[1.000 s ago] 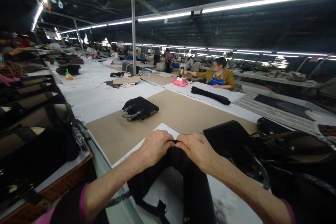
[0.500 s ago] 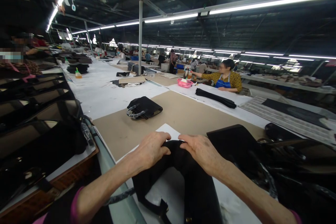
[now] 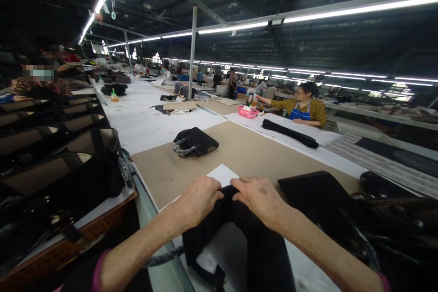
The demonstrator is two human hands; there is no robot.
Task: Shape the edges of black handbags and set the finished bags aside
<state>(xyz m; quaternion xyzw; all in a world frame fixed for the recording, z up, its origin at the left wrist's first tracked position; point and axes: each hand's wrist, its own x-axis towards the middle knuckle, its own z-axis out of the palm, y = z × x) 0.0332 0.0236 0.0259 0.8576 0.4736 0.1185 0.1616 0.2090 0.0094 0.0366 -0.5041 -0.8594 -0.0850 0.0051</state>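
A black handbag (image 3: pixel 267 255) stands on the white-covered table right in front of me, its top opening facing up. My left hand (image 3: pixel 201 198) pinches the far edge of the bag between thumb and fingers. Just beside it, my right hand (image 3: pixel 255 194) grips the same edge, thumb below and fingers on top. A dark handle in clear wrap (image 3: pixel 164 255) sticks out at the bag's left side. A white sheet (image 3: pixel 222 172) shows beyond my fingertips.
Ahead, a small black bag (image 3: pixel 196 141) lies on the brown board (image 3: pixel 236 139). Black bags (image 3: pixel 85 169) stand in a row at left; a black panel (image 3: pixel 315 191) and more bags lie at right. Across the table sits a co-worker (image 3: pixel 306 105) near a pink basket (image 3: pixel 248 111).
My hands have drawn slightly closer together along the bag's edge. The view has turned a little left, so the surroundings sit further right.
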